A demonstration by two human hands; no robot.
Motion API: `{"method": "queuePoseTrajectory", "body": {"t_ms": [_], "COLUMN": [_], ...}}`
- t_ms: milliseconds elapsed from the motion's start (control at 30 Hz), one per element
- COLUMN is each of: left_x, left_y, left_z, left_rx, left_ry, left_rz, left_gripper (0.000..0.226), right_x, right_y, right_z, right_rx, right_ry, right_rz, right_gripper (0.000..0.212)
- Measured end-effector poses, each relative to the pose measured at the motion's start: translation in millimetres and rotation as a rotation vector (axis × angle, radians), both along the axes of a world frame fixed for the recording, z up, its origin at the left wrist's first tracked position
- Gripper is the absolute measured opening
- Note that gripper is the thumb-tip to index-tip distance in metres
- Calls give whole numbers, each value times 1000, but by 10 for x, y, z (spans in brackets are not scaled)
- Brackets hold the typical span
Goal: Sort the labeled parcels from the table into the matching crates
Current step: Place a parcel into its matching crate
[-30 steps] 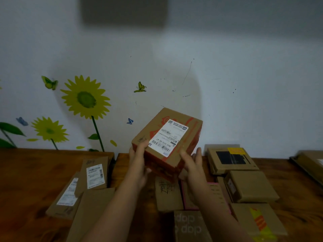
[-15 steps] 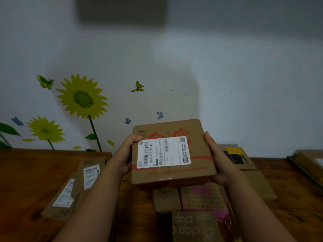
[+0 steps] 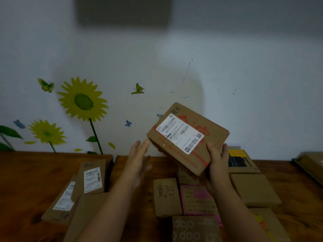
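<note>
Wooden table [image 3: 26, 175], strewn with other boxes [image 3: 255, 189], lies below the labeled parcel [image 3: 187, 138], which hangs tilted. The right hand [image 3: 218, 163] grips the parcel's lower right corner. The left hand [image 3: 138, 161], just left of the parcel, is spread flat, its blurred fingertips perhaps touching the corner.

The 12 o'clock side is closed by the wall [image 3: 253, 102]. Bare counter [image 3: 22, 175] is left at 9 o'clock and, more narrowly, at 3 o'clock, short of an edge box [image 3: 311, 163]. The 7 o'clock side is taken by flat parcels [image 3: 90, 180], 5 to 6 o'clock by a packed cluster of boxes [image 3: 255, 189], above which a raised box [image 3: 188, 137] is held. A bare strip is left between both groups.
</note>
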State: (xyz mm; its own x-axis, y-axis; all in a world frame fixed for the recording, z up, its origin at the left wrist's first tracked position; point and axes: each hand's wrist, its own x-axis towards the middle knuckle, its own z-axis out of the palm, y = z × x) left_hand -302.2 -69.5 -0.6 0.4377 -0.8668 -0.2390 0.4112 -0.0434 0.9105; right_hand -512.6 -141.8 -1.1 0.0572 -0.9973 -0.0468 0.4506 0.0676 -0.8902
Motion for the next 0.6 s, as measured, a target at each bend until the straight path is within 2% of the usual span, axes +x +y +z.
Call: {"method": "queuePoseTrajectory", "body": {"t_ms": [133,200,267,400,500,600], "left_x": [-449,-575,-623,-551,-484,-472], "left_y": [-44,-88,-112,-152,-186,-176], "left_z": [-63,-55,-34,25,77,139], "left_rx": [-11,-108,-179,-222,-242,-278], "left_ry": [137,172,155,63,33,65], "left_rz": [-106,-123,-89,-40,-47,-73], "left_gripper": [103,87,76,74,66,60], "right_x": [148,181,153,-3,-192,-365], "right_y": [65,109,136,143,61,-100], "right_z": [-130,-184,-222,-218,-214,-196], "right_rx": [-22,-35,-71,-80,-45,-36], "right_ry": [2,12,22,-9,7,148], "right_rz": [-71,-44,4,152,215,261], "right_gripper": [106,97,86,94,82,104]}}
